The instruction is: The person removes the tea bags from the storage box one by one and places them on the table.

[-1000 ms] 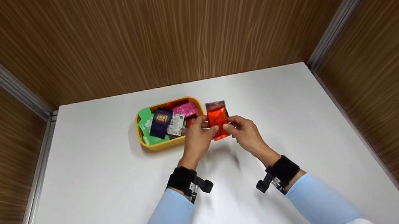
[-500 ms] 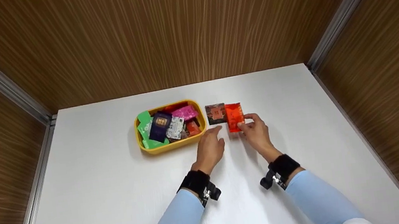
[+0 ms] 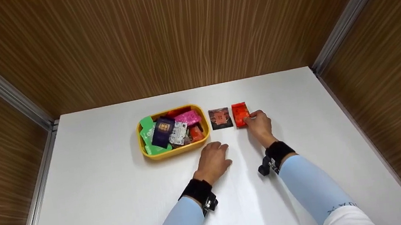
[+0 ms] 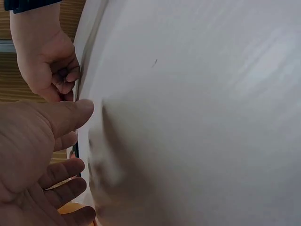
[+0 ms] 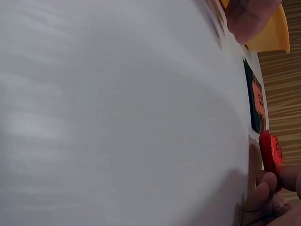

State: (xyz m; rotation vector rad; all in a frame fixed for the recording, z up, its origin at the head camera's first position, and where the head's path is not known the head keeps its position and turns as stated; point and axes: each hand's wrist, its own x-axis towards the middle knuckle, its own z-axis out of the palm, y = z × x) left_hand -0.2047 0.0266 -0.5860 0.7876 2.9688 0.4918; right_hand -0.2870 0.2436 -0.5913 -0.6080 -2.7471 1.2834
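In the head view my right hand (image 3: 260, 127) pinches a red foil packet (image 3: 239, 112) by its right edge, at table level. The right wrist view shows the thumb and fingers on that same red packet (image 5: 270, 149). Just left of it, a flat dark packet with an orange-pink square (image 3: 220, 117) lies on the table. My left hand (image 3: 212, 160) hovers in front of the yellow basket, holding nothing. Its fingers look loosely bent and apart in the left wrist view, where the left hand (image 4: 42, 150) is close to the camera.
A yellow basket (image 3: 175, 152) stands left of the dark packet. Inside are a green packet (image 3: 148, 136), a dark purple packet (image 3: 163, 131), a pink packet (image 3: 189, 117) and a white patterned packet (image 3: 179, 132). Wood-grain panels (image 3: 175, 35) border the white table (image 3: 99, 193).
The red packet has come away from the dark one, moved right and gone down to the table in my right hand. My left hand has let go and drawn back toward me.
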